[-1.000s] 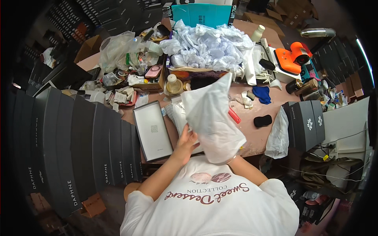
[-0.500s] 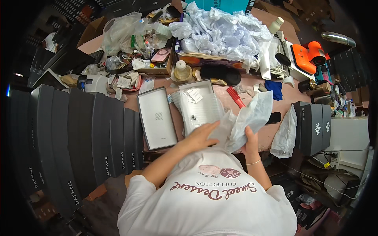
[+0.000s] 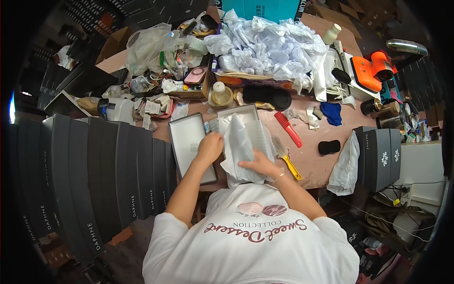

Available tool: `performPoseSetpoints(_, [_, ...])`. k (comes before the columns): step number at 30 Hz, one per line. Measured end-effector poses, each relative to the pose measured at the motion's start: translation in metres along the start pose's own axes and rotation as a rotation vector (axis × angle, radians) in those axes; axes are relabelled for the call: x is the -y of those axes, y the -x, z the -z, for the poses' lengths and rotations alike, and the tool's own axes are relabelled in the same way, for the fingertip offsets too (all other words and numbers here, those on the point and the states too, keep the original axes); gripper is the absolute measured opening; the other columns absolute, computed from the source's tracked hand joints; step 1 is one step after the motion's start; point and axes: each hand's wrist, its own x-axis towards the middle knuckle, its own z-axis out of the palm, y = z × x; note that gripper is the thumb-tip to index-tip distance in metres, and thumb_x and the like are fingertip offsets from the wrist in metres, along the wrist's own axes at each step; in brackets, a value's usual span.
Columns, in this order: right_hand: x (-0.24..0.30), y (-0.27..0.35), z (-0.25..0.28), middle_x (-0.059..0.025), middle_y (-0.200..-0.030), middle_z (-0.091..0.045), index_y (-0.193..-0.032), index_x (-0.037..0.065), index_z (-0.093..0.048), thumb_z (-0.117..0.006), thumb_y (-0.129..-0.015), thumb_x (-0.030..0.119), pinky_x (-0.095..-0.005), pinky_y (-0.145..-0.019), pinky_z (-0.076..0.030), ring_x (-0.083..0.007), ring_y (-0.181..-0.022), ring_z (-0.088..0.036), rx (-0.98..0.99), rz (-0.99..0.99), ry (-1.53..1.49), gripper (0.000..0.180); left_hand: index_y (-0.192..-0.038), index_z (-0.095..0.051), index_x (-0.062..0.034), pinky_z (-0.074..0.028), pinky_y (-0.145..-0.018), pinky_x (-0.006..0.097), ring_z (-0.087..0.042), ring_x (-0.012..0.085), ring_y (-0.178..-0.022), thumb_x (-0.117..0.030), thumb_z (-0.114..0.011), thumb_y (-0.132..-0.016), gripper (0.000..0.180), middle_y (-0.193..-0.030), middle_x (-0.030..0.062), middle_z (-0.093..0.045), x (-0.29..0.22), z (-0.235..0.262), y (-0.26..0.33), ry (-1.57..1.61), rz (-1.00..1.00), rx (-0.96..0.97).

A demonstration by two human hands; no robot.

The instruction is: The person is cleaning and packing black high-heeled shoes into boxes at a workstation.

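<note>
Stacked shoeboxes (image 3: pixel 104 175) around a cluttered workbench (image 3: pixel 314 163) suggest a packing workshop.

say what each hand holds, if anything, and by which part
Right hand touches the white bag at its lower right, grip unclear. Left hand: hold cannot be told.

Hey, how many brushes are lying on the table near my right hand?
2: a yellow-handled brush just right of your right hand, and a red brush farther away. Others may be hidden among the clutter.
</note>
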Motion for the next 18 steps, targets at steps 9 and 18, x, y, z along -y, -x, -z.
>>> performPoseSetpoints(9, [-0.042,-0.031,-0.047,-0.0242,-0.113,-0.052,-0.118,0.001,-0.056,-0.066,-0.078,0.033,-0.0452,-0.095,-0.04,-0.0404,-0.108,-0.051,-0.377,0.444,0.544,0.052,-0.1,-0.058,-0.0065,-0.051,-0.066,0.028,-0.058,0.0135,-0.078,-0.037,-0.058,-0.091,0.031,-0.086,0.0026,-0.06,0.019,-0.122,0.141,1.368,1.002,0.165])
performPoseSetpoints(18, [-0.035,-0.108,-0.004,-0.0231,-0.103,-0.055,-0.106,-0.001,-0.053,-0.051,-0.081,0.005,-0.0416,-0.068,-0.054,-0.0387,-0.08,-0.064,-0.115,0.416,1.003,0.026,-0.092,-0.059,-0.0031,-0.051,-0.074,0.031,-0.062,0.0186,-0.087,-0.009,-0.065,-0.086,0.011,-0.099,0.0084,-0.063,-0.026,-0.108,0.155,1.009,0.369,-0.569])
